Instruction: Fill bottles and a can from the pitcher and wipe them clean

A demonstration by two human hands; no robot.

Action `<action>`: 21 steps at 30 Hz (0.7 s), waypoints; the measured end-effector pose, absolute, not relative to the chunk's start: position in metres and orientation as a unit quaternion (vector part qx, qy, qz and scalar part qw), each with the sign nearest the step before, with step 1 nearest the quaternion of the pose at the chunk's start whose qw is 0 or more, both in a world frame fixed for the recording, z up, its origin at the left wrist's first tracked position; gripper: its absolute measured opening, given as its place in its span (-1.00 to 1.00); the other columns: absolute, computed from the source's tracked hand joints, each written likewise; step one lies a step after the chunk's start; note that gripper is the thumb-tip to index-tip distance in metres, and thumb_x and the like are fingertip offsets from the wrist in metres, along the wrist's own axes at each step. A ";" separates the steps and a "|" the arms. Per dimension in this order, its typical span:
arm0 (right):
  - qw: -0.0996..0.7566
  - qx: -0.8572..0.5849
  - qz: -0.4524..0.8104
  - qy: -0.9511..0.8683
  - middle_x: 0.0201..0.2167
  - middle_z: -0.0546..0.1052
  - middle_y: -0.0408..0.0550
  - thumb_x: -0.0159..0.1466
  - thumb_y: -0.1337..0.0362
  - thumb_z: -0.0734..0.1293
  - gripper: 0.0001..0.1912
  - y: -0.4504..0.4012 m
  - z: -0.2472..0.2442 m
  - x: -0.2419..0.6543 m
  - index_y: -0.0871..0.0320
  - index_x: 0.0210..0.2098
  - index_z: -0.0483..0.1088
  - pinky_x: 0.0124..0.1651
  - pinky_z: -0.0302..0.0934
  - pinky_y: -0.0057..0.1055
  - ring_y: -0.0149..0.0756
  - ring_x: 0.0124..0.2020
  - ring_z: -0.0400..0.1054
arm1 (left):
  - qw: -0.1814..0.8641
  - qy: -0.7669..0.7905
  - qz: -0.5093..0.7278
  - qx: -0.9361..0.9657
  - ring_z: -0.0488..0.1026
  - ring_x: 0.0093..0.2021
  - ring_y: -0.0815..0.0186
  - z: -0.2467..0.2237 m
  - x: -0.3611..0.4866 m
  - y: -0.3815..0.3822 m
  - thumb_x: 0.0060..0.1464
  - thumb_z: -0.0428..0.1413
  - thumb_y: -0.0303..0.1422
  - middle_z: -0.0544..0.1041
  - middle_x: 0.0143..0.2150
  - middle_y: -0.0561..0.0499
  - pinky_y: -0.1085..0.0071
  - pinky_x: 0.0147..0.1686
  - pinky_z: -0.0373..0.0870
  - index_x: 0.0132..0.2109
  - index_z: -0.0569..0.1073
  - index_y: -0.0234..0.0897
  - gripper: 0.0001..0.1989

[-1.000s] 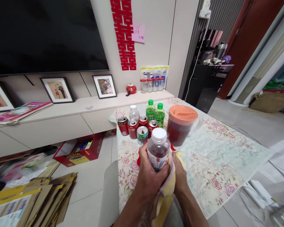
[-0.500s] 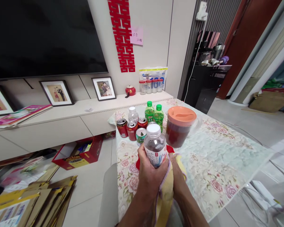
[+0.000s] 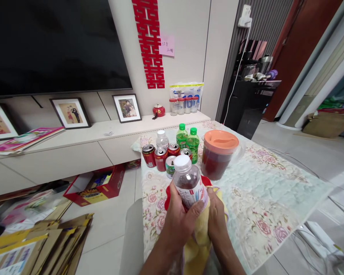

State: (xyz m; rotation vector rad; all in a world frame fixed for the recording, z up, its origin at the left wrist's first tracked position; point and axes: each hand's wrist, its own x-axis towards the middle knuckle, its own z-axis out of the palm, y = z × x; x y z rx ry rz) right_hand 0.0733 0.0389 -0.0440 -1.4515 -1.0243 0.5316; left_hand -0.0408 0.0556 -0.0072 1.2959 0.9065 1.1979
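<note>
Bottle [image 3: 188, 185] in both my hands, held above the near end of the floral tablecloth [image 3: 260, 198]; its long axis runs close to upright, tipped a little so the white cap [image 3: 182, 162] leans up and to the left of the base; dark liquid fills its lower part, and the white label faces me. My left hand [image 3: 180, 217] is wrapped around the lower body of the bottle, thumb lying across the label, fingers curled shut on it; my right hand [image 3: 216, 214] is closed over the yellow cloth [image 3: 199, 238], pressing it against the bottle's right side and base, so the cloth sits between that palm and the bottle. Just beyond the bottle lies something flat and red [image 3: 172, 194] on the tablecloth, mostly hidden by it; I cannot tell what it is. Beyond the bottle and slightly right stands the pitcher [image 3: 218, 156] with an orange lid, filled with dark red drink; beyond the bottle and left stands a cluster of opened red cans [image 3: 160, 157] with one green can [image 3: 170, 166] among them; behind these, farther from the bottle, two green bottles [image 3: 192, 142] and a small clear bottle [image 3: 161, 139]; all stand apart from the one I hold.
</note>
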 end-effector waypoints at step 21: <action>0.584 -0.521 0.032 -0.621 0.10 0.50 -0.01 0.50 0.29 0.22 -0.60 0.010 -0.001 0.068 -0.03 0.30 0.35 0.08 0.34 -0.28 -0.20 0.10 0.42 | 0.514 0.458 0.486 0.538 0.54 0.02 0.07 -0.016 -0.052 0.067 -0.03 0.35 -0.24 0.52 0.03 -0.09 0.15 0.00 0.50 0.19 0.33 -0.16 -0.35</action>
